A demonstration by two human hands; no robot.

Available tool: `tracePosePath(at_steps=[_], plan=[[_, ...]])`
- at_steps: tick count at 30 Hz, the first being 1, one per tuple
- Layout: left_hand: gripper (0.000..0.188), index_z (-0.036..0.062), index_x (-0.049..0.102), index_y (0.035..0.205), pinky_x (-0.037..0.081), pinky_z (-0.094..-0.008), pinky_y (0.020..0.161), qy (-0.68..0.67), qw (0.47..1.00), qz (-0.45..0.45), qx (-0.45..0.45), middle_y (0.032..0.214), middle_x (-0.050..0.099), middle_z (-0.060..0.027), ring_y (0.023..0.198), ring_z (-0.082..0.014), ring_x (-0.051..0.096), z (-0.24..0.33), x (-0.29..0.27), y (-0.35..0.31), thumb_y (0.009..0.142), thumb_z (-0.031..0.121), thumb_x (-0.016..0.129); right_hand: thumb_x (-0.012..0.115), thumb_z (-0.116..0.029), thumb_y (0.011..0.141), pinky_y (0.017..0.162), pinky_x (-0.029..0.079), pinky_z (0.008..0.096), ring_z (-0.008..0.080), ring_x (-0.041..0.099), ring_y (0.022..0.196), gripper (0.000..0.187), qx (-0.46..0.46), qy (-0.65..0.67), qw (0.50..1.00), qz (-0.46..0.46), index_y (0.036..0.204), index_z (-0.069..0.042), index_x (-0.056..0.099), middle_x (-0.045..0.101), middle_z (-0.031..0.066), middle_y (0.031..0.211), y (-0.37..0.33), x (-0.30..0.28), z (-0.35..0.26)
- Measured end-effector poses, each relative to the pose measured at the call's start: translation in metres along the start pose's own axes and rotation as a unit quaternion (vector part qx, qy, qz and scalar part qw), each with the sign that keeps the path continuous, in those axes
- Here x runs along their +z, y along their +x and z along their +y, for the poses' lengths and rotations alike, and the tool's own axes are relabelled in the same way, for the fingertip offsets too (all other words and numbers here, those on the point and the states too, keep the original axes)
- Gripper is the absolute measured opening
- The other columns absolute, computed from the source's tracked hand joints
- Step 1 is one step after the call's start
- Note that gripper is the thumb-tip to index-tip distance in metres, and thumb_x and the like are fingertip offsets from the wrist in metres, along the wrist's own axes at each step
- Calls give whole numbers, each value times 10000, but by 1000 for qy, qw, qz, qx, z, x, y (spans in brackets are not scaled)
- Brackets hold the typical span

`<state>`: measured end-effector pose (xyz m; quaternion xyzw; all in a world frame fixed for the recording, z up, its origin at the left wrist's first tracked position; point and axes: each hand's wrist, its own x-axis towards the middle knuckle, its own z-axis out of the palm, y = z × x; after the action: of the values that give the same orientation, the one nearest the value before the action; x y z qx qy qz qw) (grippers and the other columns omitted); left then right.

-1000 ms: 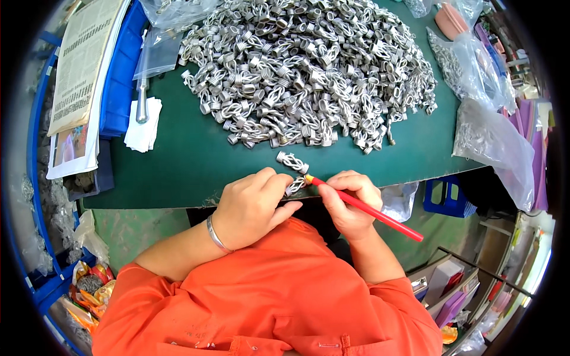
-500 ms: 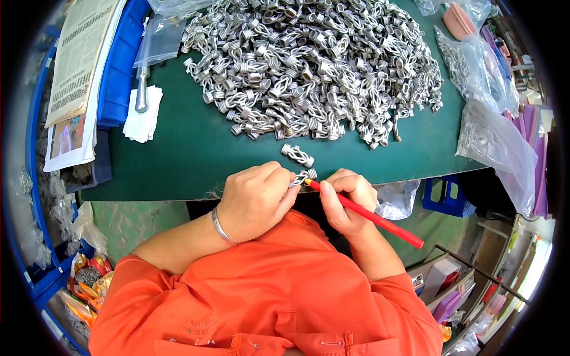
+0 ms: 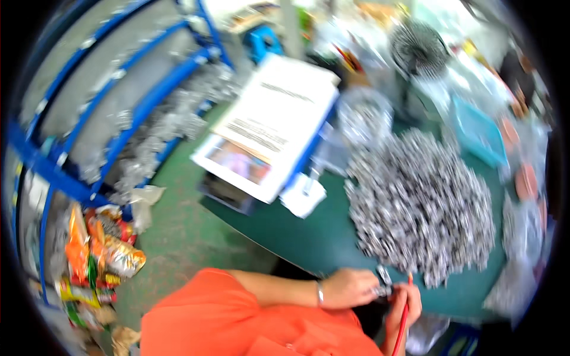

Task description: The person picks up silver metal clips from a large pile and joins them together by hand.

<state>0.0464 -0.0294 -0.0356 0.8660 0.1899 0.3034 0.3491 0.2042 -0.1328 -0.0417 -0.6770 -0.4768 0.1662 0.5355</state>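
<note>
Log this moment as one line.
left hand: holds metal clip | right hand: holds red tool | clip pile behind | view blurred

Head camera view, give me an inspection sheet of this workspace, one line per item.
Surface: green table top, mostly covered toward its right side; the picture is motion-blurred.
Job's things: small metal piece at the left hand's fingertips; red pencil-like tool in the right hand; large heap of small silvery metal parts just beyond.
Clutter: printed paper sheets on a blue tray, white folded scrap, clear plastic bags at the right.
Grippers: left hand pinches the metal piece; right hand grips the tool.
Cables: nothing seen.
Surroundings: blue metal rack at the left, colourful wrappers on the green floor, small fan at the back.
</note>
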Motion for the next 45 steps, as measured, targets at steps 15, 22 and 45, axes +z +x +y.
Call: tracePosePath(at_steps=[15, 22, 45], plan=[[140, 40, 570, 779, 446, -354, 573, -178, 983, -14, -41, 719, 568, -117, 651, -265, 572, 43, -39, -2, 764, 174, 610, 601, 63, 763, 674, 466, 254, 146, 554, 745, 178, 73, 199, 955, -208, 906, -21, 537, 568, 81, 850, 12, -5, -19], [179, 50, 579, 826, 470, -344, 626, -101, 994, -40, 2, 776, 599, -107, 719, -260, 597, 25, -21, -13, 761, 205, 642, 576, 82, 768, 641, 451, 239, 140, 548, 705, 167, 137, 261, 935, -195, 888, -22, 526, 570, 85, 820, 2, -5, -26], [194, 66, 567, 898, 458, -344, 601, -140, 989, -48, -17, 774, 584, -90, 702, -240, 584, 17, -16, -14, 783, 212, 622, 519, 74, 799, 590, 408, 196, 102, 507, 630, 146, 147, 275, 924, -223, 892, -38, 509, 559, 57, 781, 8, -12, -25]])
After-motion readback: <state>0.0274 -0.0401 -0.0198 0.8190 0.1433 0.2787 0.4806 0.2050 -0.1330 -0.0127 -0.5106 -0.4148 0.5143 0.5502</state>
